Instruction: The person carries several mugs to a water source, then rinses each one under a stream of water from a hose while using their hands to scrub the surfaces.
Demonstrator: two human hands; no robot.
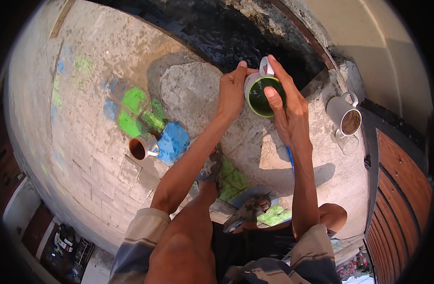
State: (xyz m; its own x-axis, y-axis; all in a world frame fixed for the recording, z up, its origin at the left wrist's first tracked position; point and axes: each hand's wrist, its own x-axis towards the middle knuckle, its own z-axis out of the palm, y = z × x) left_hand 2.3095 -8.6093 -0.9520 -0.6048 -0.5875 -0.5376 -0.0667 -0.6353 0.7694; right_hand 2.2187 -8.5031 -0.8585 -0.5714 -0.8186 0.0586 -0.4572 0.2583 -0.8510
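My left hand (pixel 231 92) grips the left side of a white mug (pixel 252 94) with a green interior, its thumb raised near the rim. My right hand (pixel 289 106) holds the same mug from the right, fingers along its side by the handle and thumb over the green inside. The mug is over the edge of a dark channel of water (pixel 212 33). A white mug with a brown interior (pixel 141 147) rests on the paving at the left. Another white mug (pixel 339 113), brownish inside, stands at the right, beside or on a clear glass (pixel 347 146).
Pale paving (pixel 93 175) with green and blue paint patches surrounds my sandalled feet (pixel 247 210). A rusty rim (pixel 311 42) borders the channel. A beige wall (pixel 392 57) and slatted wooden panel (pixel 397 189) stand at the right. Small clutter (pixel 65 241) lies at lower left.
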